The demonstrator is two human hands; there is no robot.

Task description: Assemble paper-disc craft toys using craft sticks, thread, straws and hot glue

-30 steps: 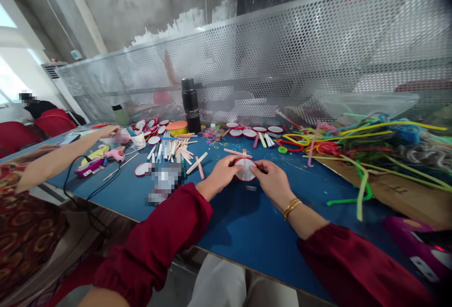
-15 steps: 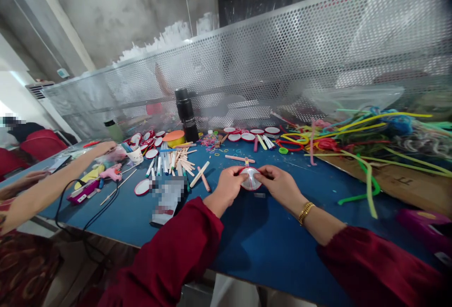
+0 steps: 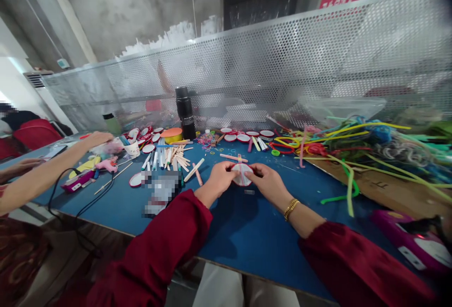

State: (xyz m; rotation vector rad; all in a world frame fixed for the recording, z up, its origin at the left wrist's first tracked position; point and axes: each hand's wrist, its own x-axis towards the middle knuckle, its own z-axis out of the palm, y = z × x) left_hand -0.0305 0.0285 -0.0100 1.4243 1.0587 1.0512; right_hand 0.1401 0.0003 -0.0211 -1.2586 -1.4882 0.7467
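Between my two hands I see a small round red-rimmed white disc, much like a toy drum. A thin line runs down across its face, and a short light-coloured piece stands up from its top edge. My left hand pinches the disc's left side with thumb and fingers. On the opposite side, my right hand is closed on the rim, its thumb on the face. Just beyond the disc lies a pink stick. A small clear piece rests on the blue table below it.
Markers, wooden sticks and a black bottle stand or lie left of centre. Coloured pipe cleaners spread across cardboard at right, near a purple device. Another person's arm reaches in near a pink glue gun.
The whole view has shifted slightly, so my hands and the disc appear a little further left. The disc's face has tilted somewhat. Both hands keep their hold.
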